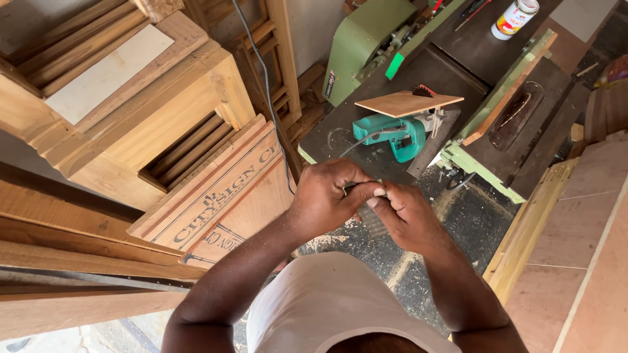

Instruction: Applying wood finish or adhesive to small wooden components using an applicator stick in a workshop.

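Here: left hand [327,196], right hand [402,212] pinch small thin dark object [356,186]; sawdust-speckled floor [458,222].

small dark item [353,188] mostly hidden between left hand [327,196] and right hand [402,212], can [515,17] cut off by top edge

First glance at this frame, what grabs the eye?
Dead centre, the left hand and right hand meet, pinching a small item too hidden to identify. Just above them a teal power tool lies on the dark machine table with a thin wood panel resting over it. Stacked wooden frames fill the left side.
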